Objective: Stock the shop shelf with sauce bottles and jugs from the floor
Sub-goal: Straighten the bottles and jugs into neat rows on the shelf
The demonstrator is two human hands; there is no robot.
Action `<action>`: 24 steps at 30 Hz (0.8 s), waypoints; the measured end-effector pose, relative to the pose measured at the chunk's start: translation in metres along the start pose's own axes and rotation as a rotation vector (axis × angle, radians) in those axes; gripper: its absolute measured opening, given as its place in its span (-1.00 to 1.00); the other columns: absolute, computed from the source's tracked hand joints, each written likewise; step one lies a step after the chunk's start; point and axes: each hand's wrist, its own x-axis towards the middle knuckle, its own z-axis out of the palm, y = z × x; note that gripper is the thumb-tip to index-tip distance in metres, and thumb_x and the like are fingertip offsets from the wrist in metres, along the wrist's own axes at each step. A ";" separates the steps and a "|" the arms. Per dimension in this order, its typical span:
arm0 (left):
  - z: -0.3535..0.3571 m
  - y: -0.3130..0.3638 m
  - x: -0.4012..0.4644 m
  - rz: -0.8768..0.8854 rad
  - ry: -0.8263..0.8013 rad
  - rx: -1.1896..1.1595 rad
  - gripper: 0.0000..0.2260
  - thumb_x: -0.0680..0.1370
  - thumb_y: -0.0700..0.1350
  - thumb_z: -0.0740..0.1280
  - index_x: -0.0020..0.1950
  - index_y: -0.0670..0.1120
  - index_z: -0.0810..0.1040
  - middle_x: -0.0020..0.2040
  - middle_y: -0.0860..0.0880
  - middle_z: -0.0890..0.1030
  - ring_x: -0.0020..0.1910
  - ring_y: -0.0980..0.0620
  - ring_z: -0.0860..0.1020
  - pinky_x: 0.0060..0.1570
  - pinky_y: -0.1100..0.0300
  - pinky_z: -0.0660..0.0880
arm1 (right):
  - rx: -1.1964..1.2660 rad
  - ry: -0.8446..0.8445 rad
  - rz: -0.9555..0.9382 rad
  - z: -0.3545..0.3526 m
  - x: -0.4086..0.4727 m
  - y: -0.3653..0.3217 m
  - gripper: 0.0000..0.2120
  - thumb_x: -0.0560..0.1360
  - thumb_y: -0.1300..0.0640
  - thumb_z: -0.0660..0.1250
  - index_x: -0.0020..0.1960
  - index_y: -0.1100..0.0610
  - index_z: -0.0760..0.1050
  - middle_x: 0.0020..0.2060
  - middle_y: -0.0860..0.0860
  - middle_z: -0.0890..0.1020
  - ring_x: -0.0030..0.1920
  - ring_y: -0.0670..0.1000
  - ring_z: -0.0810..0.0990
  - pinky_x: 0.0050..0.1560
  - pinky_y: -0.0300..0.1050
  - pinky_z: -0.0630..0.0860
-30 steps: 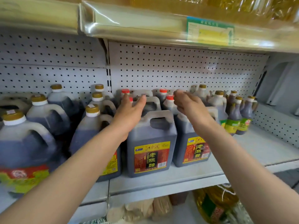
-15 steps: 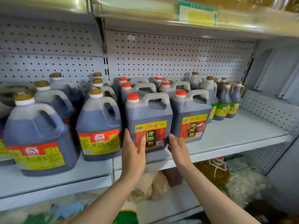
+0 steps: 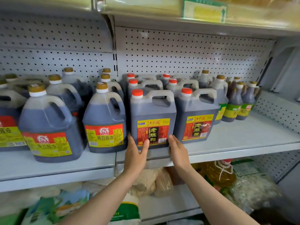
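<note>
A dark vinegar jug (image 3: 152,117) with a red cap and a black-red label stands at the front edge of the grey shelf (image 3: 235,143). My left hand (image 3: 135,153) presses its lower left corner with straight fingers, thumb across the label. My right hand (image 3: 177,151) touches its lower right corner, fingers straight. A matching red-capped jug (image 3: 197,117) stands just to its right, with more behind. Gold-capped soy sauce jugs (image 3: 103,120) fill the left part of the shelf.
Small green-labelled bottles (image 3: 238,104) stand at the back right, with bare shelf in front of them. An upper shelf (image 3: 178,17) with a price tag hangs overhead. Below are bagged goods (image 3: 152,181) and a yellow oil jug (image 3: 217,174).
Both hands came down from the jug tops to the base of the front red-capped jug. The view has dropped and pulled back, showing more of the shelf.
</note>
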 end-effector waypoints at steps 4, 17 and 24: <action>-0.006 0.002 -0.005 0.004 0.035 -0.031 -0.36 0.63 0.19 0.18 0.63 -0.01 0.07 0.52 -0.01 0.35 0.40 -0.02 0.44 0.35 0.08 0.36 | 0.030 0.106 -0.002 0.002 -0.009 -0.004 -0.49 0.66 -0.19 0.10 0.51 0.04 0.36 0.41 -0.04 0.48 0.42 0.02 0.42 0.45 -0.02 0.31; -0.101 -0.047 0.002 -0.024 0.468 -0.124 -0.48 0.68 0.11 0.10 0.62 -0.02 0.13 0.56 -0.06 0.28 0.52 -0.09 0.26 0.43 0.00 0.22 | -0.035 -0.360 -0.268 0.093 -0.060 -0.014 -0.51 0.67 -0.11 0.13 0.57 -0.06 0.22 0.43 -0.32 0.28 0.39 -0.38 0.24 0.31 -0.50 0.13; -0.122 -0.047 0.009 -0.029 0.208 -0.089 -0.43 0.65 0.24 -0.01 0.63 0.14 -0.02 0.60 0.10 0.16 0.55 -0.03 0.21 0.41 0.06 0.22 | 0.132 -0.241 -0.089 0.133 -0.043 -0.026 -0.44 0.67 -0.16 0.11 0.61 -0.01 0.14 0.55 -0.16 0.24 0.53 -0.15 0.19 0.52 -0.17 0.11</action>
